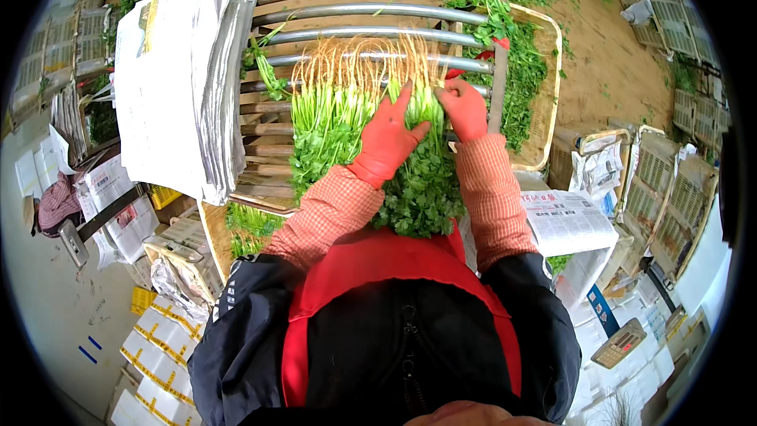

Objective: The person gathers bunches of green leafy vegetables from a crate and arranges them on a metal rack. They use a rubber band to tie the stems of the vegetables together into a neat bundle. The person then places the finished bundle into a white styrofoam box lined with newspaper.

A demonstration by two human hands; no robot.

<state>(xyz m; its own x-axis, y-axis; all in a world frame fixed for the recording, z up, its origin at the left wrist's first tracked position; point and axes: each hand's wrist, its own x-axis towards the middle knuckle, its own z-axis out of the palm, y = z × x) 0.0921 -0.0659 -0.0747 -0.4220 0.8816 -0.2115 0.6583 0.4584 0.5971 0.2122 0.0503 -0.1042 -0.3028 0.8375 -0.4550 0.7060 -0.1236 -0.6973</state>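
A row of leafy green herbs [334, 130], which look like coriander, lies on a slatted metal rack [366, 12]. Their thin brown roots point away from me and their leaves towards my red apron [390, 266]. My left hand [390, 136], in a red glove, rests on the stems with its fingers spread. At the right edge of the row, my right hand [464, 107], gloved in red too, has its fingers curled against the stems just below the roots. It seems to pinch some of them, though its fingertips are partly hidden.
A thick stack of newspaper sheets [171, 89] stands at the rack's left. Right of the rack is a plastic crate [553, 94] with loose greens. Newspaper [571, 222] drapes a crate nearer me. Taped white boxes [159, 355], a scale display [621, 343] and another person [59, 204] are farther out.
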